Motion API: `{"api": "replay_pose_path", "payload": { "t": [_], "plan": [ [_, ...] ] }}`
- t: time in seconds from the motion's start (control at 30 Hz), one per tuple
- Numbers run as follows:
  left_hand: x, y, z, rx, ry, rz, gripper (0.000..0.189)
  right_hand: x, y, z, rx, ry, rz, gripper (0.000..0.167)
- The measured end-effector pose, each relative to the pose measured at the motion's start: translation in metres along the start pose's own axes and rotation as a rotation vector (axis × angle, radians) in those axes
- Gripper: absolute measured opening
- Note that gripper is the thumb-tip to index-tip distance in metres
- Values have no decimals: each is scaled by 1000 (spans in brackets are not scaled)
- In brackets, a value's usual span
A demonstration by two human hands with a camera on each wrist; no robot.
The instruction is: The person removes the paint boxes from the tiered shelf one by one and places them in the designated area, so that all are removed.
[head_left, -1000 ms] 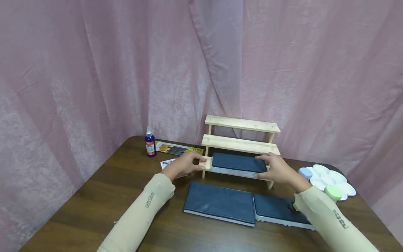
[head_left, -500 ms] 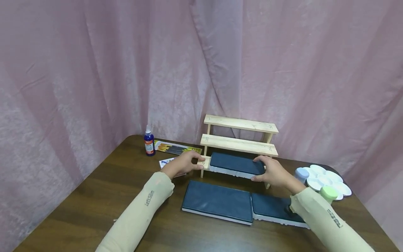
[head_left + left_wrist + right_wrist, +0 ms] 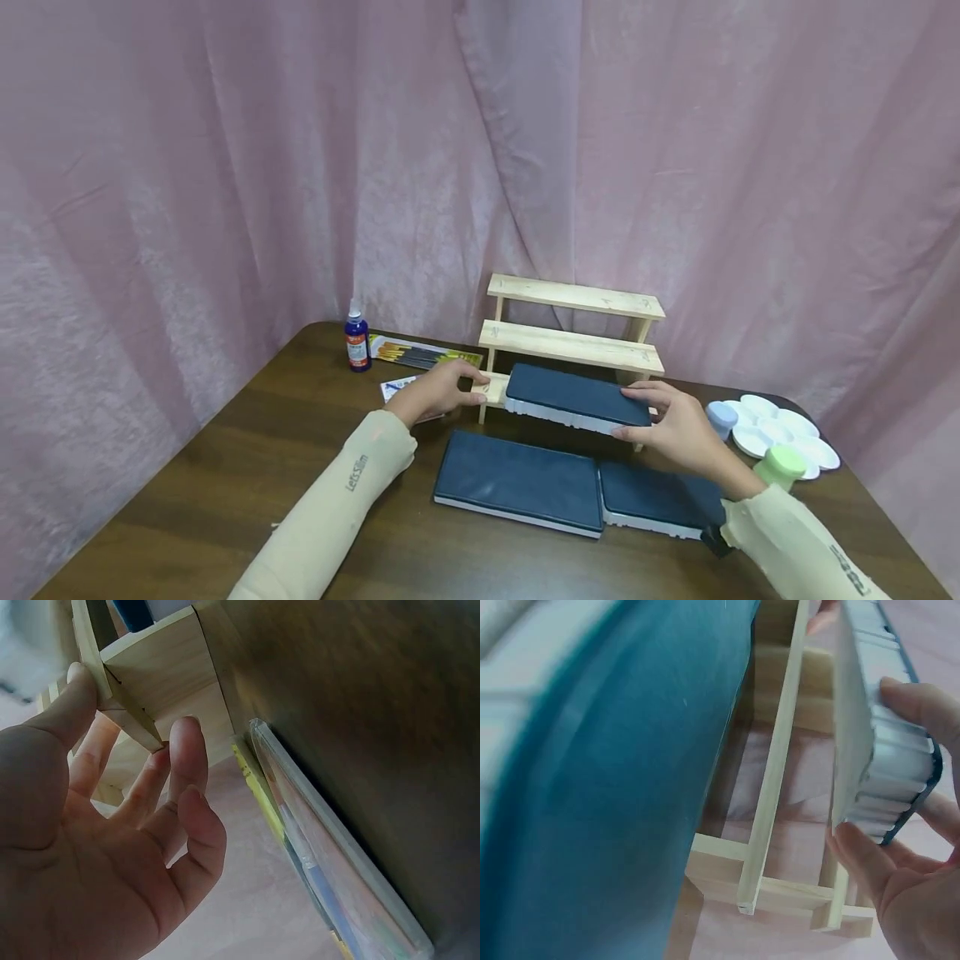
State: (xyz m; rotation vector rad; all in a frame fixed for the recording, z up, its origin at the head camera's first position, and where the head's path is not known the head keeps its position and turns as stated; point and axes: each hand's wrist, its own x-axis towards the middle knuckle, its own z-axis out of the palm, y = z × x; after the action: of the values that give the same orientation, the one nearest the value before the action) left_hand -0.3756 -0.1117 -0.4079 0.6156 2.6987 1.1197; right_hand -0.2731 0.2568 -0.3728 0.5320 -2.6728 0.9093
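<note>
A three-tier wooden shelf stand [image 3: 572,345] stands at the back of the table. My left hand [image 3: 442,390] grips the left end of its lowest board, thumb on top and fingers below in the left wrist view. My right hand [image 3: 686,429] holds the right end of a narrow white box with a dark blue lid [image 3: 576,395], thumb at the front side and fingers at the back. The box lies slantwise at the lowest board; its right end sticks out forward. In the right wrist view, the white ribbed side of this box [image 3: 889,742] shows between thumb and fingers.
In front of the stand lie a larger blue-lidded box [image 3: 517,482] and a smaller one [image 3: 660,496]. At right are a white flower-shaped palette [image 3: 776,429], a blue-lidded jar [image 3: 722,417] and a green-lidded jar [image 3: 782,461]. A purple bottle [image 3: 357,342] and a brush pack [image 3: 420,355] stand left.
My right hand has moved right and toward me, drawing the right end of the blue-lidded box with it. The left hand keeps its hold on the stand.
</note>
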Motion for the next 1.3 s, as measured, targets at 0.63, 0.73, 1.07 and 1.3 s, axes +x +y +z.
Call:
{"api": "replay_pose_path", "payload": {
  "t": [0.63, 0.73, 1.07, 1.3],
  "plan": [
    [12, 2, -1, 6, 10, -32, 37, -65, -38, -22, 41, -3, -114, 54],
    [13, 0, 1, -4, 7, -45, 36, -70, -41, -20, 101, -24, -123, 53],
    [9, -4, 4, -6, -1, -41, 35, -88, -60, -7, 230, -185, -20, 49],
    [9, -6, 6, 10, -2, -16, 35, -98, -68, 8, 273, -272, -53, 48]
  ]
}}
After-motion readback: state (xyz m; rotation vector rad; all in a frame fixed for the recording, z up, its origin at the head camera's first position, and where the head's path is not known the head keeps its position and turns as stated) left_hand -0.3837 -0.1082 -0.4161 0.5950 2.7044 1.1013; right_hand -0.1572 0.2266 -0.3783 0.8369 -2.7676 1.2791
